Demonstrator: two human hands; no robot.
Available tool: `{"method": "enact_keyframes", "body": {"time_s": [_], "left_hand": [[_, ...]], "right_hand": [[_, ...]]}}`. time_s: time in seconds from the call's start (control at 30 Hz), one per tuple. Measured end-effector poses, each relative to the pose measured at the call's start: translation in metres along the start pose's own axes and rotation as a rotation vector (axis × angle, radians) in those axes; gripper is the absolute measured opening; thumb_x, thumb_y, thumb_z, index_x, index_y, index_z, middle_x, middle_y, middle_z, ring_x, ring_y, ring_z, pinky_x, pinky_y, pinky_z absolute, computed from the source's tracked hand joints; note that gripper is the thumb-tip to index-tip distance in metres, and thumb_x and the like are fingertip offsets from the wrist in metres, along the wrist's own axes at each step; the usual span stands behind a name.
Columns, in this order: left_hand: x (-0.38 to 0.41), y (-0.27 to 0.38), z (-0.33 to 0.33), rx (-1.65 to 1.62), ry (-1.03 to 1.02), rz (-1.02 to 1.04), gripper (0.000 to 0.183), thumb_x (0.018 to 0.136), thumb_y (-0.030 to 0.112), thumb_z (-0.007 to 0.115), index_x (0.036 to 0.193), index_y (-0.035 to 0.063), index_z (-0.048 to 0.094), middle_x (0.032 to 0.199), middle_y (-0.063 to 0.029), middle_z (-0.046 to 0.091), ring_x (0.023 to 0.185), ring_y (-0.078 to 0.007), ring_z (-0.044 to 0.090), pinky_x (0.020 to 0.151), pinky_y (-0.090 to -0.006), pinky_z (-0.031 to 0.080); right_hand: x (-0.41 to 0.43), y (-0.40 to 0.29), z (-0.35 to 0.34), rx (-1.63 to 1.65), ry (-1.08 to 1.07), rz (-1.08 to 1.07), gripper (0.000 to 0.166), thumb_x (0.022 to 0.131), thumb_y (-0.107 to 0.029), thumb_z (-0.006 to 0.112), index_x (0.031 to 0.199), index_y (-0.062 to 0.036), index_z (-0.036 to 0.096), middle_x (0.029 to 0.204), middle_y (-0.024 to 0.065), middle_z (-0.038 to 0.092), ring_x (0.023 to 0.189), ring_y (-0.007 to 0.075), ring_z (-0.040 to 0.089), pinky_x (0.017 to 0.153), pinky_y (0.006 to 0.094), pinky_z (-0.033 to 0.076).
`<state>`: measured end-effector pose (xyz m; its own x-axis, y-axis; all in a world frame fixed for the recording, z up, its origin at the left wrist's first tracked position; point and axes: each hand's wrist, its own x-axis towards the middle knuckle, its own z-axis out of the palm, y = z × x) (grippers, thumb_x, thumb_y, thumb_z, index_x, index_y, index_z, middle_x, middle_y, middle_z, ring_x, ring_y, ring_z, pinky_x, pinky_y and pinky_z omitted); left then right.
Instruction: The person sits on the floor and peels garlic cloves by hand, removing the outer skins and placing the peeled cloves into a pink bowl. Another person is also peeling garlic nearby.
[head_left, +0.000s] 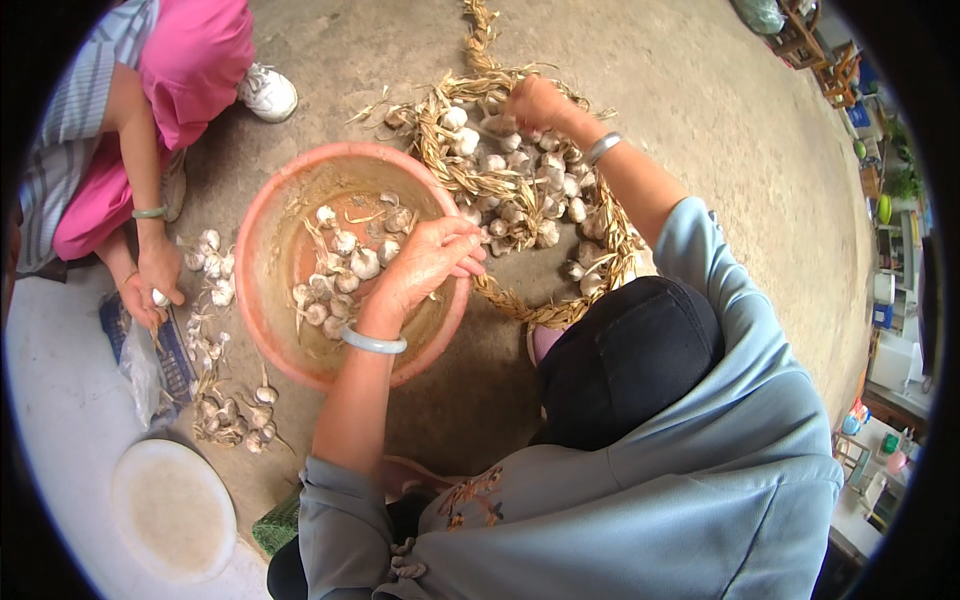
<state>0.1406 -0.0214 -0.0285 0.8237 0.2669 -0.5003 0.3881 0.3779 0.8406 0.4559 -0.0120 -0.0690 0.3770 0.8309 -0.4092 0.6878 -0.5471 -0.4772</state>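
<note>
My left hand (431, 259) reaches over the right rim of a pink plastic basin (259, 315), its fingertips close to a braid of dried garlic stalks (517, 304). Whether the fingers pinch anything is hidden. Inside the basin lie several garlic bulbs (364, 262) with dry roots and stems. My right hand (538, 105), slightly blurred with fingers curled, is over the far side of a heap of garlic bulbs (551, 176) on the concrete floor. Braided stalks loop around and across this heap. What the right fingers touch cannot be made out.
At the left a co-worker's hands (154, 281) hold a white garlic bulb (160, 298) beside a clear plastic bag (142, 371). More garlic bulbs (225, 420) lie left of the basin. A round pale lid-like disc (174, 510) and green netting (277, 525) are at lower left.
</note>
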Motion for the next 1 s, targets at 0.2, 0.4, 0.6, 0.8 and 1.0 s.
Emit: {"method": "enact_keyframes", "body": {"time_s": [0.2, 0.4, 0.6, 0.8, 1.0], "left_hand": [[0.000, -0.006, 0.004, -0.064, -0.022, 0.011, 0.026, 0.096, 0.012, 0.051, 0.115, -0.0052, 0.056, 0.095, -0.0149, 0.066, 0.083, -0.0221, 0.068, 0.074, -0.0293, 0.054], [-0.005, -0.008, -0.007, -0.044, -0.002, 0.015, 0.026, 0.097, 0.014, 0.051, 0.114, -0.0046, 0.056, 0.095, -0.0142, 0.066, 0.083, -0.0221, 0.068, 0.073, -0.0292, 0.054], [-0.001, -0.002, -0.005, -0.045, -0.022, 0.048, 0.026, 0.096, 0.014, 0.052, 0.114, -0.0047, 0.057, 0.095, -0.0136, 0.066, 0.082, -0.0212, 0.068, 0.073, -0.0291, 0.055], [-0.006, 0.013, -0.012, -0.008, 0.000, 0.089, 0.027, 0.097, 0.018, 0.052, 0.111, -0.0038, 0.057, 0.095, -0.0136, 0.067, 0.082, -0.0203, 0.068, 0.073, -0.0287, 0.055], [-0.018, 0.019, -0.033, -0.025, 0.048, 0.141, 0.030, 0.097, 0.020, 0.053, 0.115, -0.0037, 0.055, 0.096, -0.0152, 0.067, 0.083, -0.0198, 0.068, 0.072, -0.0261, 0.055]], "right_hand": [[0.050, 0.063, -0.028, -0.019, 0.314, -0.191, 0.042, 0.088, -0.039, 0.056, 0.099, -0.0002, 0.070, 0.110, 0.0220, 0.065, 0.100, 0.0336, 0.063, 0.085, 0.0386, 0.051], [0.045, 0.072, -0.029, 0.099, 0.066, 0.136, 0.052, 0.075, -0.044, 0.071, 0.109, -0.0041, 0.070, 0.107, 0.0156, 0.068, 0.095, 0.0285, 0.064, 0.084, 0.0377, 0.049], [0.010, 0.080, -0.115, 0.875, 0.461, -0.101, 0.026, 0.085, -0.025, 0.067, 0.083, 0.0014, 0.067, 0.072, 0.0053, 0.064, 0.058, 0.0143, 0.057, 0.053, 0.0276, 0.049], [-0.033, 0.053, -0.144, 1.148, 0.530, -0.175, 0.025, 0.085, -0.024, 0.066, 0.087, 0.0014, 0.066, 0.072, 0.0037, 0.063, 0.060, 0.0117, 0.057, 0.055, 0.0252, 0.047], [-0.054, 0.096, -0.138, 0.958, 0.789, -0.118, 0.031, 0.083, -0.031, 0.067, 0.088, -0.0002, 0.068, 0.072, 0.0013, 0.062, 0.061, 0.0092, 0.054, 0.055, 0.0241, 0.043]]}}
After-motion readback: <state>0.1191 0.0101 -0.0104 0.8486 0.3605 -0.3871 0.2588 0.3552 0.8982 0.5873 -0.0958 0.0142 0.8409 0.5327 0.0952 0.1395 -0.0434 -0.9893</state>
